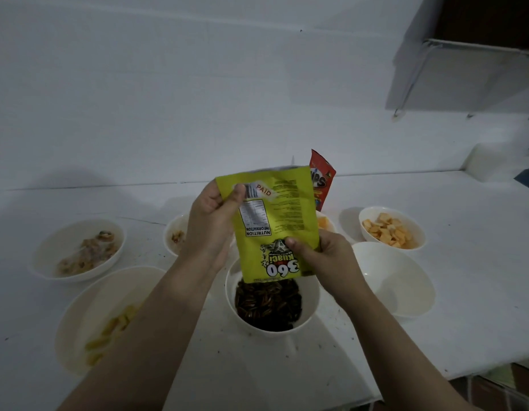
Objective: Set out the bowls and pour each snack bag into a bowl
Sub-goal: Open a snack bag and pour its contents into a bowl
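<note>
A yellow-green snack bag (275,221) hangs upside down over a white bowl (312,295) holding dark striped seeds (267,307). My left hand (211,215) pinches the bag's upper left corner. My right hand (325,256) pinches its lower right edge near the mouth. The bag's open mouth sits just above the seeds. An empty white bowl (397,280) stands to the right. A red snack bag (324,180) stands upright behind the yellow-green one, partly hidden.
Other white bowls hold snacks: orange crackers (389,229) at back right, mixed pieces (88,250) at left, yellow sticks (109,330) at front left, and a small bowl (172,232) behind my left wrist. The table edge runs along the lower right. A rack leg (405,93) stands at back right.
</note>
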### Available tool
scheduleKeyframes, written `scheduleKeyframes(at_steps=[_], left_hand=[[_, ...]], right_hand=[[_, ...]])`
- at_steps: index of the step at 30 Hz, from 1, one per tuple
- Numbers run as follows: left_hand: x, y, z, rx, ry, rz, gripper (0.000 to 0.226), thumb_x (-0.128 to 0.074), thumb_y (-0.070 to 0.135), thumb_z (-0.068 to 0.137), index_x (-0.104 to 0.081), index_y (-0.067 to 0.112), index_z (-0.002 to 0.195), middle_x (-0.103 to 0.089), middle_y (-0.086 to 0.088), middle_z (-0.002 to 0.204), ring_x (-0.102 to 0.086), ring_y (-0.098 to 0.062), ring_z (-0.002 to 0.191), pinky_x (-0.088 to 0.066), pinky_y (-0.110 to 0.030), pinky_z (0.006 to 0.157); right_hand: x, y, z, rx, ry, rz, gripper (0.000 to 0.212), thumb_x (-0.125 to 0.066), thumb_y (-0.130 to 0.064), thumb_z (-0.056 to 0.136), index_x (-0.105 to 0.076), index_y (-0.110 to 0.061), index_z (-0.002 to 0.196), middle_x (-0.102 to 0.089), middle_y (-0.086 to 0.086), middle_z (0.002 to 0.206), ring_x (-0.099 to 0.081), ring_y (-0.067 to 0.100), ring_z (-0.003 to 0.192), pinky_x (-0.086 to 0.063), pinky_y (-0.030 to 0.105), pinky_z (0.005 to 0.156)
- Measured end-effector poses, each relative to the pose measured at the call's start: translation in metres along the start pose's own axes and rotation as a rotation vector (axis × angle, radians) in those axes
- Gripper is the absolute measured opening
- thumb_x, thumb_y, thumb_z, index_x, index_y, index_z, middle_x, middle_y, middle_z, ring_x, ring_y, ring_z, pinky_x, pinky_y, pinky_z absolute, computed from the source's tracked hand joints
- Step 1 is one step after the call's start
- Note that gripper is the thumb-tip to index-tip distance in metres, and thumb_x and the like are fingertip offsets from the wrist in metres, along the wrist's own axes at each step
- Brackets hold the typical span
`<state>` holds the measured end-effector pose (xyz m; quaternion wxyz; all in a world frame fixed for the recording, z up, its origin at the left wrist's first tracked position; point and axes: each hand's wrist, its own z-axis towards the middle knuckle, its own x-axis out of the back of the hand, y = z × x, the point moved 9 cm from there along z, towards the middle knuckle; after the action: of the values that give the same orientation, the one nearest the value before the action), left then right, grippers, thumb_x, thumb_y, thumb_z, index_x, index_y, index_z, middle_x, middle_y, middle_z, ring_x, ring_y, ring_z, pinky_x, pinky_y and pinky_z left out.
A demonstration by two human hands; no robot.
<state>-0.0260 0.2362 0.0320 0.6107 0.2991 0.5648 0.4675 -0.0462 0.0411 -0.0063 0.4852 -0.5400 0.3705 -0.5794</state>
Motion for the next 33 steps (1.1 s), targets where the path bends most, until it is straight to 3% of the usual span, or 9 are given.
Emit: scheduleKeyframes(at_steps=[5, 7, 9, 11, 13, 18, 24, 30, 33], left_hand=[[0.02, -0.022, 0.005, 0.142, 0.21, -0.184, 0.019, -0.056, 0.016, 0.096, -0.064, 0.005, 0.109, -0.066, -0.021, 0.122, -0.061, -0.039, 0.116, -0.046, -0.063, 0.098], [0.024, -0.025, 0.005, 0.195, 0.274, -0.254, 0.01, -0.055, 0.016, 0.097, -0.064, 0.012, 0.1, -0.066, -0.019, 0.123, -0.063, -0.035, 0.115, -0.049, -0.058, 0.097], [0.023, -0.029, 0.004, 0.213, 0.275, -0.326, 0.013, -0.052, 0.017, 0.099, -0.064, 0.014, 0.103, -0.068, -0.018, 0.121, -0.066, -0.032, 0.111, -0.05, -0.058, 0.096], [0.02, -0.03, 0.0, 0.209, 0.246, -0.377, 0.022, -0.048, 0.018, 0.101, -0.061, 0.012, 0.118, -0.068, -0.016, 0.12, -0.066, -0.031, 0.111, -0.048, -0.059, 0.097], [0.021, -0.029, -0.007, 0.195, 0.248, -0.369, 0.031, -0.047, 0.019, 0.102, -0.056, 0.01, 0.13, -0.069, -0.014, 0.121, -0.067, -0.03, 0.11, -0.05, -0.057, 0.094], [0.053, -0.006, -0.039, 0.046, 0.457, -0.184, 0.013, -0.054, 0.015, 0.097, -0.064, 0.021, 0.105, -0.072, 0.0, 0.095, -0.067, -0.017, 0.086, -0.054, -0.035, 0.073], [0.115, 0.039, -0.134, -0.138, 0.838, 0.026, 0.032, -0.055, 0.011, 0.095, -0.057, 0.028, 0.122, -0.064, 0.005, 0.126, -0.059, -0.015, 0.118, -0.046, -0.031, 0.094], [0.167, 0.073, -0.292, -0.255, 1.153, 0.212, 0.028, -0.051, 0.004, 0.095, -0.064, 0.027, 0.107, -0.066, 0.007, 0.119, -0.064, -0.012, 0.107, -0.049, -0.029, 0.088], [0.195, 0.08, -0.379, -0.258, 1.35, 0.254, 0.029, -0.052, 0.004, 0.094, -0.067, 0.028, 0.096, -0.07, 0.01, 0.103, -0.064, -0.011, 0.098, -0.045, -0.026, 0.079]], right_hand=[[-0.001, 0.006, 0.003, -0.06, -0.072, 0.292, 0.026, -0.073, -0.023, 0.082, -0.071, -0.018, 0.107, -0.076, 0.009, 0.103, -0.072, 0.028, 0.097, -0.057, 0.046, 0.088], [-0.004, 0.016, 0.002, -0.163, -0.083, 0.508, 0.029, -0.07, -0.016, 0.083, -0.067, -0.011, 0.111, -0.074, 0.014, 0.109, -0.071, 0.028, 0.099, -0.059, 0.039, 0.084], [-0.007, 0.024, -0.001, -0.246, -0.064, 0.609, 0.017, -0.068, -0.013, 0.085, -0.066, -0.007, 0.101, -0.071, 0.02, 0.105, -0.07, 0.026, 0.092, -0.059, 0.03, 0.075], [-0.008, 0.025, -0.002, -0.263, -0.042, 0.585, 0.004, -0.064, -0.01, 0.091, -0.063, -0.006, 0.092, -0.071, 0.017, 0.097, -0.069, 0.024, 0.084, -0.058, 0.028, 0.068], [-0.006, 0.019, 0.001, -0.225, -0.026, 0.5, 0.006, -0.06, -0.01, 0.095, -0.064, -0.009, 0.099, -0.075, 0.01, 0.096, -0.072, 0.024, 0.08, -0.059, 0.03, 0.067], [-0.002, -0.016, 0.013, -0.003, -0.019, 0.326, 0.01, -0.06, -0.011, 0.096, -0.066, -0.012, 0.103, -0.072, 0.014, 0.093, -0.071, 0.025, 0.077, -0.057, 0.029, 0.059], [-0.06, -0.053, -0.01, 0.117, -0.326, 0.331, 0.019, -0.054, -0.012, 0.1, -0.064, -0.02, 0.114, -0.077, 0.005, 0.095, -0.075, 0.022, 0.084, -0.061, 0.037, 0.065], [-0.159, -0.081, -0.077, 0.097, -0.71, 0.437, 0.024, -0.052, -0.005, 0.099, -0.065, -0.021, 0.112, -0.078, 0.003, 0.088, -0.075, 0.023, 0.076, -0.059, 0.032, 0.059], [-0.217, -0.088, -0.133, 0.093, -0.912, 0.399, 0.027, -0.053, -0.005, 0.099, -0.067, -0.026, 0.11, -0.078, 0.006, 0.087, -0.075, 0.023, 0.076, -0.06, 0.032, 0.06]])
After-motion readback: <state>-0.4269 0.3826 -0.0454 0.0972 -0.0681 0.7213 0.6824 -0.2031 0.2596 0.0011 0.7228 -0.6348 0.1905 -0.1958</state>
